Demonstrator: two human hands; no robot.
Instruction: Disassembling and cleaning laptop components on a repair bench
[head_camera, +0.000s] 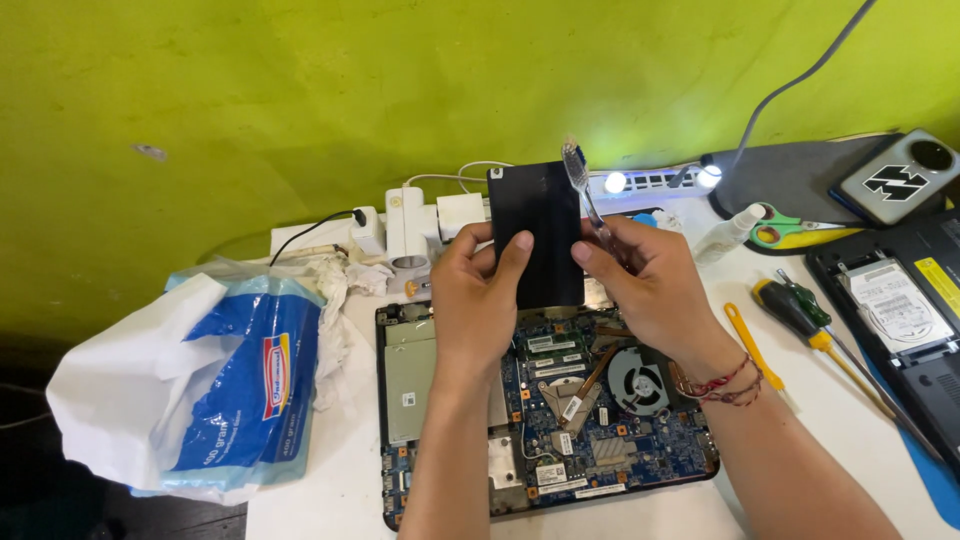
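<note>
Above the middle of the white table (330, 500), the left hand (478, 290) grips a flat black rectangular plastic panel (537, 235) by its lower left edge, thumb laid across its face, holding it upright. The right hand (650, 285) pinches the thin handle of a clear plastic toothbrush (580, 185), whose bristled head stands against the panel's upper right corner; the forefinger of that hand also touches the panel's right edge. Directly beneath both hands lies an opened laptop base (545, 420), a shallow dark tray holding a blue circuit board, a round black fan (638, 385), copper heat pipes and a grey metal plate on its left side. At the table's left edge sits a blue-and-white plastic bag (235, 395) with crumpled white tissue spilling from its mouth. Along the back edge, against the green wall, a white power strip (420, 225) carries several plugs. Toward the right edge lie a yellow pry tool (752, 345), a green-and-black screwdriver (800, 315), green-handled scissors (790, 228) and a second open black laptop (905, 320) with a silver drive in its bay. Bare tabletop shows along the front edge, left of the base, and between the base and the tools.
</note>
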